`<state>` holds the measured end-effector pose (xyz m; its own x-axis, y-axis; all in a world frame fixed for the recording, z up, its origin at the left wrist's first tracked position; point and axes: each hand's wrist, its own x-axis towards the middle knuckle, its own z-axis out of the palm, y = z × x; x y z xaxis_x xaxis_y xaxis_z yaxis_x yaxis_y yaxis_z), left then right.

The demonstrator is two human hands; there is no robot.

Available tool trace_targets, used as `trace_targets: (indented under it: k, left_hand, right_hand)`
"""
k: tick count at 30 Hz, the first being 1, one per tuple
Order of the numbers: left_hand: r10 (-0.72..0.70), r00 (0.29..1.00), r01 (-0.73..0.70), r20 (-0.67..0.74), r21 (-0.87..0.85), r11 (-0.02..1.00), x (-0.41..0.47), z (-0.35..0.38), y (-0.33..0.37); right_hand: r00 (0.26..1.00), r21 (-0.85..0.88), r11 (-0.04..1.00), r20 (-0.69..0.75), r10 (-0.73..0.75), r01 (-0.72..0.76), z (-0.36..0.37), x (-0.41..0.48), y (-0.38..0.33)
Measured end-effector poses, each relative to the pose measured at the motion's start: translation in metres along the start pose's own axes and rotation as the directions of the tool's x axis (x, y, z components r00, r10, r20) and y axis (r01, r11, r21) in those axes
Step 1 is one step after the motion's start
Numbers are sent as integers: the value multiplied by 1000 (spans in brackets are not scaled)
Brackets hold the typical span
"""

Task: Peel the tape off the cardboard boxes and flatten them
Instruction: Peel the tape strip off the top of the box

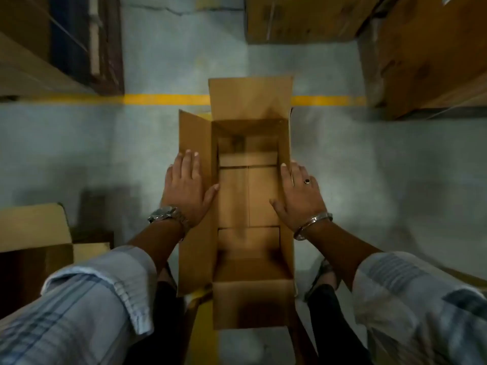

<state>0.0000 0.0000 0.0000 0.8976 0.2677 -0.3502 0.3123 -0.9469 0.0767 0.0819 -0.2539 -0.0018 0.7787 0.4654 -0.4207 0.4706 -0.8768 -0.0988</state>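
An open cardboard box [249, 196] stands on the grey floor [369, 167], its flaps spread, across a yellow line [163, 99]. The left hand [188, 189] lies flat on the left flap; the right hand [299, 196] rests flat along the right edge.

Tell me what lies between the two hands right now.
In the head view, the empty inside of the open cardboard box lies between the left hand and the right hand; only its bottom flaps show there.
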Motion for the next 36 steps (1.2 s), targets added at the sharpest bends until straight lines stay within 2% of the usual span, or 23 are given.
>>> trace_targets:
  k: [4, 8, 11, 15, 17, 19, 22, 25, 28, 32, 34, 36]
  left_hand:
    - [-167, 981, 175, 95, -85, 981, 0, 41, -10]
    - [-318, 936, 352, 151, -372, 859, 7, 69, -15]
    - [-410, 906, 408, 106, -481, 776, 7, 88, -21]
    - [-377, 907, 406, 190, -640, 653, 9, 110, -13]
    - [-381, 906, 402, 184, -659, 636, 10, 111, -13]
    - [-384, 913, 376, 141, -658, 652, 7, 113, -15]
    - [-330, 939, 296, 98, -723, 625, -7, 110, -15]
    - [-285, 958, 181, 24, -821, 541, -30, 94, -9]
    - [-235, 970, 41, -63, -908, 417, -76, 67, 9]
    - [-174, 968, -127, -183, -949, 289, -150, 13, 37]
    - [-132, 949, -243, -287, -930, 275, -173, -20, 50]
    - [-83, 931, -316, -354, -901, 298, -194, -50, 62]
  right_hand:
    - [988, 109, 986, 105, 112, -123, 46, -2, 4]
    - [973, 195, 963, 166, 157, -189, 83, 2, 8]
    - [979, 168, 969, 122, 163, -183, 100, 1, 10]
    - [987, 157, 975, 12, 158, -158, 117, 4, 4]
    - [988, 162, 977, -43, 148, -139, 121, 5, 0]
    - [987, 171, 976, -58, 150, -138, 123, 4, -3]
    - [990, 179, 976, -35, 136, -128, 121, -6, -7]
    - [994, 206, 973, -19, 105, -99, 110, -25, -18]
    - [996, 324, 944, -33, 82, -67, 95, -68, -37]
    - [998, 638, 768, 66, 24, -61, 71, -149, -66]
    - [999, 699, 715, 32, -25, -4, 56, -173, -71]
    - [999, 765, 643, -42, 0, 32, 38, -192, -70]
